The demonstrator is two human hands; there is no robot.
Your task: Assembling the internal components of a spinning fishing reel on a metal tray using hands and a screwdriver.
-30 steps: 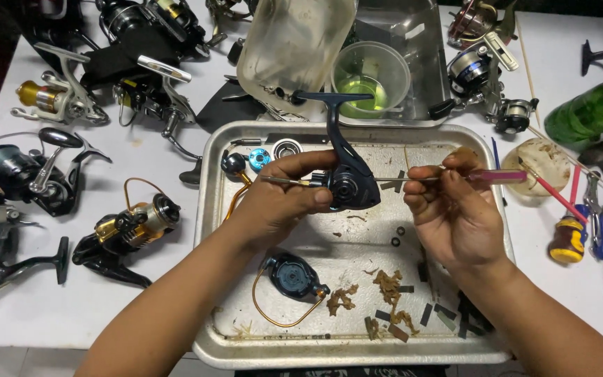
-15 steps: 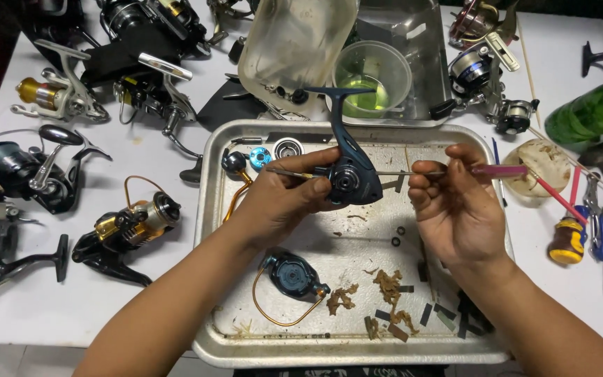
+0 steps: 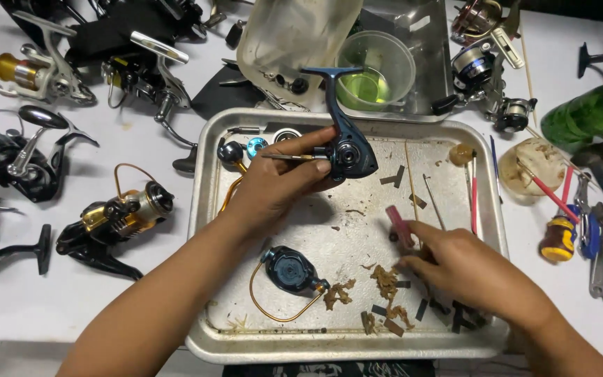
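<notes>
A dented metal tray [image 3: 486, 167] holds brown scraps [image 3: 385, 283], dark strips and a rotor with a gold bail [image 3: 289, 269]. Above it, the left hand [image 3: 273, 183] pinches a blue reel body [image 3: 347, 150]. The right hand [image 3: 465, 269], fingers curled, grips a pink-handled tool [image 3: 399, 225] low over the scraps. Behind, a clear cup [image 3: 375, 70] holds green liquid.

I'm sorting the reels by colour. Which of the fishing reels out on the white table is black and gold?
The black and gold reel lying just left of the metal tray, below the left hand. The other reels on the table are silver or dark.
</notes>
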